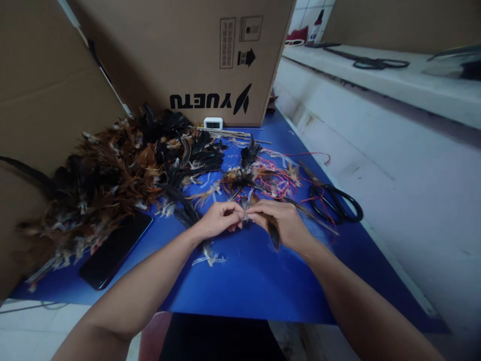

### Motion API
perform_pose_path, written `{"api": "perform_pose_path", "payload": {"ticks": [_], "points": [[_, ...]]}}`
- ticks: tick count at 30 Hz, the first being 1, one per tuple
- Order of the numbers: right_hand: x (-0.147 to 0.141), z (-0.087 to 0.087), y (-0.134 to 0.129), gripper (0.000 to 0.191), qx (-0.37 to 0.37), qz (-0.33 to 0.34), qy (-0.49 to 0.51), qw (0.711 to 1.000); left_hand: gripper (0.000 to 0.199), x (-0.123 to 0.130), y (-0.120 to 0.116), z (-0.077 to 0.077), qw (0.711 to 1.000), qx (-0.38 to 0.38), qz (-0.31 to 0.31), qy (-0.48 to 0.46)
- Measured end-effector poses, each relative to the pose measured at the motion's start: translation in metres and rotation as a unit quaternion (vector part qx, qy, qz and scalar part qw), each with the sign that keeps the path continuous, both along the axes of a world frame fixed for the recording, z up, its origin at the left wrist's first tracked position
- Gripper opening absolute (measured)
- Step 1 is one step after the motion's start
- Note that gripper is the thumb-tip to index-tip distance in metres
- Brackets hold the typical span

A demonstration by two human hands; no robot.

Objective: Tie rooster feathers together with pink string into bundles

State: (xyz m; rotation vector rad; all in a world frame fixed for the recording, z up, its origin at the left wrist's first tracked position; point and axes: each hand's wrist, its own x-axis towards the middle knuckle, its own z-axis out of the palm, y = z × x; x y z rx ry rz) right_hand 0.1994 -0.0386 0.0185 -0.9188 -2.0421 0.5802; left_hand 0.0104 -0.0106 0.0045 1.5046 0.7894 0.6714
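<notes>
My right hand (pixel 280 220) is closed round a brown and black feather bundle (pixel 273 233), whose dark tip hangs below the fingers. Fingertips of my left hand (pixel 223 219) are pinched at the pale base of that bundle, touching my right fingertips. The exact spot between the fingers is too small to make out. Beneath my left wrist lies a dark feather bundle (pixel 185 213) with a white tie near its end (pixel 209 258). Just beyond both hands are loose feathers (pixel 240 178) and a tangle of red strings (pixel 280 175).
A big heap of brown and black feathers (pixel 124 165) covers the left side of the blue table (pixel 244 281). A phone (pixel 115 249) lies by it. Black-handled scissors (pixel 336 203) rest at the right. Behind stand a small white clock (pixel 213 123) and a cardboard box (pixel 180 55).
</notes>
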Motion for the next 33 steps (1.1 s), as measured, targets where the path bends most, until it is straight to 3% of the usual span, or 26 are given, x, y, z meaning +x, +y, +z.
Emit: {"api": "perform_pose_path", "payload": {"ticks": [33], "points": [[0.0002, 0.0019, -0.0011, 0.012, -0.008, -0.001, -0.011, 1.0, 0.014, 0.0014, -0.003, 0.0007, 0.998, 0.034, -0.009, 0.043]]}}
